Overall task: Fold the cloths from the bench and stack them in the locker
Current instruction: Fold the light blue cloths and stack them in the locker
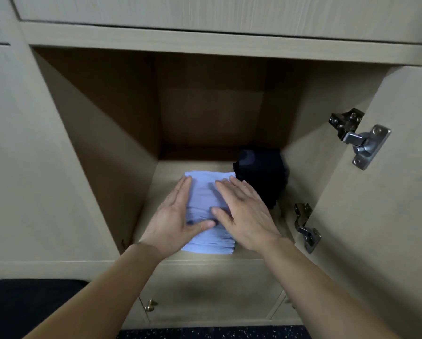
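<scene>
A stack of folded light blue cloths lies on the floor of the open wooden locker, near its front edge. My left hand rests flat along the stack's left side, thumb laid across the top. My right hand presses flat on the top and right side with straight fingers. A pile of dark navy cloths sits just right of the blue stack, deeper in the locker against the right wall.
The locker door stands open on the right, with two metal hinges on its inner face. A dark bench sits at the lower left. Below the locker is another door with a small brass knob.
</scene>
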`<state>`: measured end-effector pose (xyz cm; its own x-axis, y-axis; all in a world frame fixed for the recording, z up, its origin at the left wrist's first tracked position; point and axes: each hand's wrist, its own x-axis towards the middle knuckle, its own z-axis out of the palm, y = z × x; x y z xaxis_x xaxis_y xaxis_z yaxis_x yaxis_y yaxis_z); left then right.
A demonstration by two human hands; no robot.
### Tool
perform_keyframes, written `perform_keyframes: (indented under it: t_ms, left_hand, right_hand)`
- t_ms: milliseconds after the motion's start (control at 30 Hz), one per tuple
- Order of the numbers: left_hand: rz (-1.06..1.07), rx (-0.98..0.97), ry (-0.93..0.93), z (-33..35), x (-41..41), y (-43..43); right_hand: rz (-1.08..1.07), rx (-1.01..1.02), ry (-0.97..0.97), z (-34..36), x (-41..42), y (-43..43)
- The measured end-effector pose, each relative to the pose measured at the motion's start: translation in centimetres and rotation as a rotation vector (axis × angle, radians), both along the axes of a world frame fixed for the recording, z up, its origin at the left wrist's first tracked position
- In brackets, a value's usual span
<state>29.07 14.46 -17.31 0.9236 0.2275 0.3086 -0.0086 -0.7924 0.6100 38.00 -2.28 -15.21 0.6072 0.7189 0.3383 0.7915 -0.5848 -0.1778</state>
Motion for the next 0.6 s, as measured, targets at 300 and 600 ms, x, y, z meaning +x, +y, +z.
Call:
perform_keyframes:
  t_ms: [300,600]
  left_hand:
    - [0.221,-0.105,0.172,-5.1,-2.4,-2.0]
    - [0.296,-0.133,0.132,-7.9,-1.6,-3.4]
  right_hand:
    - [-0.052,-0.101,-0.183,-2.1,-2.6,-0.3]
    - [-0.059,-0.082,-0.286,-4.3,-2.1,0.1]
